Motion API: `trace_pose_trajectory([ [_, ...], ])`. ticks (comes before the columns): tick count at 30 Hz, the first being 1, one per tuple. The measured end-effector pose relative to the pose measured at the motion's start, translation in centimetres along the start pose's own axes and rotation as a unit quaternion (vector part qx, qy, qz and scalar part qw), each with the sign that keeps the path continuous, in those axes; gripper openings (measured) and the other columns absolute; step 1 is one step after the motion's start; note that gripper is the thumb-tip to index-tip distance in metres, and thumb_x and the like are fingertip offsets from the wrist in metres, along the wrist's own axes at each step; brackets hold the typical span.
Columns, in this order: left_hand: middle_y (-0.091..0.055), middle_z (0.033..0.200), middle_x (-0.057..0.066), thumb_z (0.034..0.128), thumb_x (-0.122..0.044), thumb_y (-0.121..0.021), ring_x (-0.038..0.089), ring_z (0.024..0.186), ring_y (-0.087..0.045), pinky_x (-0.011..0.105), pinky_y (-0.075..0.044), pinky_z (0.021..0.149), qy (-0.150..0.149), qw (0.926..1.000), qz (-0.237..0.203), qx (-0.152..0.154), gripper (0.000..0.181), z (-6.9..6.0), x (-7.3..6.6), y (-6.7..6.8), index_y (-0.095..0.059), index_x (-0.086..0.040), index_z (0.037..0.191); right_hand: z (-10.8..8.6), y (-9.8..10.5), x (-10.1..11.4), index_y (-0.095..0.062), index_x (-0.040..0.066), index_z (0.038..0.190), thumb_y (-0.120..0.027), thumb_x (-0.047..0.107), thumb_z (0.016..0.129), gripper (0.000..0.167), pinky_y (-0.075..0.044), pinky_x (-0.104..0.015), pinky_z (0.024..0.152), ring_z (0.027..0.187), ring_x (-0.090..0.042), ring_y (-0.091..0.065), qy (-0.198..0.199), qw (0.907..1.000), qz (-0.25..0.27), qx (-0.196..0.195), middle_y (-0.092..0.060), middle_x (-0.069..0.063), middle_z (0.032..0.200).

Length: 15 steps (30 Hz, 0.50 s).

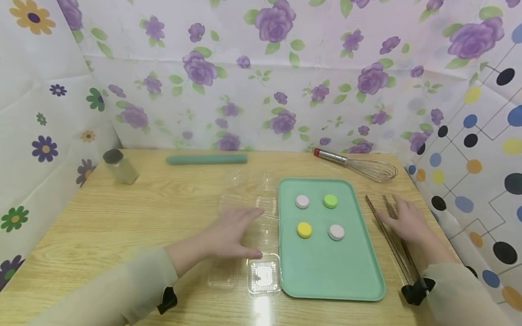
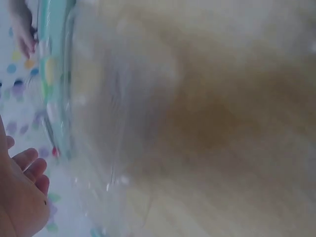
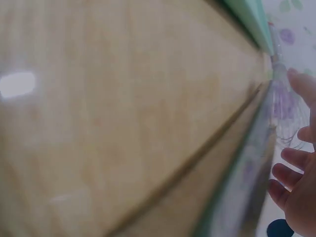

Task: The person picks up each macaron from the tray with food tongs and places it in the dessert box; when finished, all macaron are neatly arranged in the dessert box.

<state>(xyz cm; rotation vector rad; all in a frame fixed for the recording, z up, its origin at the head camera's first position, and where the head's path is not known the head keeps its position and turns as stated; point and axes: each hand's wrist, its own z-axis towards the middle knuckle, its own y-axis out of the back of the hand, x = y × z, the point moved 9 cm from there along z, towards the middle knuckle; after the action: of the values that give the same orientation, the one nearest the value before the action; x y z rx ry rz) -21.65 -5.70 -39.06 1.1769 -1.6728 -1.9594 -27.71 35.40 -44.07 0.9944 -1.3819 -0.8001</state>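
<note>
My left hand, its fingers spread, hovers over clear plastic packaging with moulded square compartments. In the left wrist view that packaging is blurred at close range. At the right, my right hand is above a pair of long metal tongs whose two arms stand apart. The right wrist view shows loosely bent fingers holding nothing, with the tongs beneath; contact is unclear. Between the hands, a green tray bears macarons: a yellow one, a green one and two pale pink ones.
A whisk with a red-tipped handle lies behind the tray. At the back left are a teal rolling pin and a dark-lidded jar. Patterned cloth walls border the wooden table on the back and sides.
</note>
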Motion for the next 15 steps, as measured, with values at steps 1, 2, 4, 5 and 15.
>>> trace_pose_trajectory([
  [1, -0.031, 0.148, 0.013, 0.0736, -0.063, -0.066, 0.033, 0.133, -0.029, 0.054, -0.018, 0.109, 0.0, 1.0, 0.002, 0.008, 0.1, -0.2, -0.3, -0.4, -0.023, -0.012, 0.149, -0.1, -0.2, -0.2, -0.009, -0.013, 0.143, -0.048, 0.052, 0.092, 0.091, -0.021, -0.072, 0.092, 0.119, -0.063, -0.021, -0.002, 1.0, 0.002, -0.002, -0.022, -0.046, 0.134],
  [2, -0.031, 0.148, 0.013, 0.0732, -0.064, -0.065, 0.033, 0.133, -0.029, 0.055, -0.018, 0.109, -0.002, 0.9999, 0.005, 0.015, 0.101, -0.3, -0.6, -0.8, -0.023, -0.012, 0.148, -0.2, -0.5, -0.4, -0.01, -0.014, 0.143, -0.049, 0.052, 0.092, 0.092, -0.021, -0.072, 0.092, 0.118, -0.064, -0.021, -0.006, 1.0, 0.005, -0.002, -0.022, -0.046, 0.134],
  [4, -0.03, 0.149, 0.011, 0.072, -0.066, -0.065, 0.033, 0.132, -0.029, 0.055, -0.018, 0.108, -0.002, 0.9997, 0.006, 0.025, 0.102, -0.6, -0.9, -1.3, -0.023, -0.012, 0.149, -0.4, -0.8, -0.7, -0.011, -0.015, 0.142, -0.051, 0.052, 0.091, 0.094, -0.02, -0.072, 0.092, 0.118, -0.064, -0.02, -0.011, 0.9999, 0.008, -0.004, -0.023, -0.047, 0.134],
  [5, -0.029, 0.149, 0.01, 0.0714, -0.066, -0.065, 0.032, 0.132, -0.029, 0.055, -0.018, 0.108, -0.003, 0.9996, 0.005, 0.028, 0.103, -0.7, -1.0, -1.5, -0.022, -0.013, 0.149, -0.4, -0.9, -0.8, -0.011, -0.016, 0.141, -0.052, 0.052, 0.09, 0.094, -0.019, -0.072, 0.092, 0.118, -0.064, -0.02, -0.013, 0.9998, 0.012, -0.005, -0.023, -0.047, 0.134],
  [15, -0.033, 0.148, 0.008, 0.0639, -0.065, -0.072, 0.031, 0.13, -0.031, 0.059, -0.017, 0.107, 0.0, 0.9992, -0.021, 0.033, 0.11, -2.1, -1.2, -2.2, -0.025, -0.013, 0.148, -0.4, -1.6, -0.7, -0.02, -0.018, 0.138, -0.06, 0.049, 0.087, 0.093, -0.028, -0.07, 0.089, 0.115, -0.062, -0.025, -0.028, 0.9987, 0.039, -0.017, -0.025, -0.048, 0.128],
])
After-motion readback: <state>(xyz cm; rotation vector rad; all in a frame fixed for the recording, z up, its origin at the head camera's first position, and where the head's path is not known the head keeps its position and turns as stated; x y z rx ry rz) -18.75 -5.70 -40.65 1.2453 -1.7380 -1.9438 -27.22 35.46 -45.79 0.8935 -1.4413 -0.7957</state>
